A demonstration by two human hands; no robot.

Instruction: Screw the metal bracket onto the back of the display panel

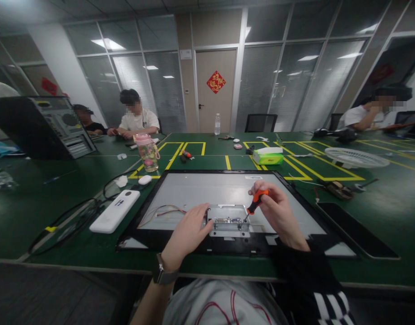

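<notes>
In front of me a monitor panel (207,184) lies face down, its pale grey back ringed by a black frame. A silver metal bracket (228,229) with a row of connectors sits near its front edge. My right hand (277,207) is closed around an orange and black screwdriver (256,203), held at a slant with its tip down at the bracket's right part. At the bracket's left side rests my left hand (190,228), fingers stretched out and thumb apart, touching its edge. Thin wires (165,210) run across the panel behind this hand.
Left of the panel lie a white power bank (115,211) and black cables (67,225). A black phone-like slab (358,230) lies to the right. Beyond stand a pink-lidded bottle (148,153), a green tissue pack (268,156) and a computer case (34,126). Several people sit farther off.
</notes>
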